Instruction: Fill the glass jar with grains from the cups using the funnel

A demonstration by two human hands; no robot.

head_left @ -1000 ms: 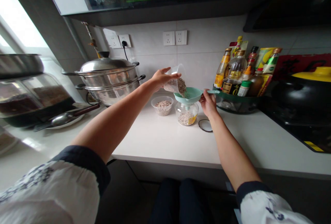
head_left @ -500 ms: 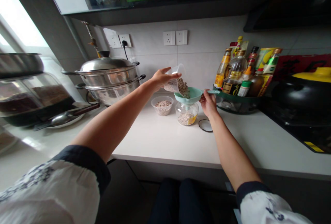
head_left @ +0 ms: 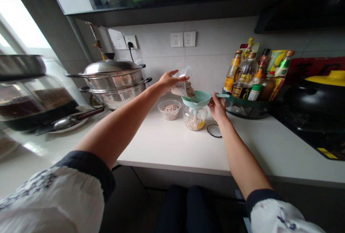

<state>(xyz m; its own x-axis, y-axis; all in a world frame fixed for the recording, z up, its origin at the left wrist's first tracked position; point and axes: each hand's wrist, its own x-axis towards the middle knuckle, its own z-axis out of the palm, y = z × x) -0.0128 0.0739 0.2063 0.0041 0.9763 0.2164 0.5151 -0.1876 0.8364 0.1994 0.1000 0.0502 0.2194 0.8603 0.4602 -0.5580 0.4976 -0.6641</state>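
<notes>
Grain flakes (head_left: pixel 190 90) slide from a tilted clear plastic tub (head_left: pixel 181 88) toward a mint-green funnel (head_left: pixel 196 101) at a white kitchen countertop (head_left: pixel 172 150). The person's left hand (head_left: pixel 171 80) is clasped around the tub, thumb and fingers pressed to its wall, the open mouth tipped down to the right. The right hand (head_left: pixel 217 107) pinches the funnel's handle between thumb and fingers, steadying it over a clear jar (head_left: pixel 194 119), the spout reaching down inside. The jar stands upright toward the countertop's back edge, well apart from the front one. Just to its left sits a round plastic bowl (head_left: pixel 169 117) of similar flakes; to its right, near the right wrist, lies a dark-edged disc (head_left: pixel 215 130), perhaps a lid.

The transfer appears to be partway through. A layer of flakes covers the jar's lower part, with room above. The tub has flakes left to give, and the bowl holds a good heap, though whether that too is meant for the jar cannot be told.

Compared with half a second ago, the clump at the tub's lip has shrunk: it then spread farther into the funnel, and fewer flakes show there now. Hands, tub, funnel and jar hold practically the same places; any rise in the jar's level is too slight to tell.
</notes>
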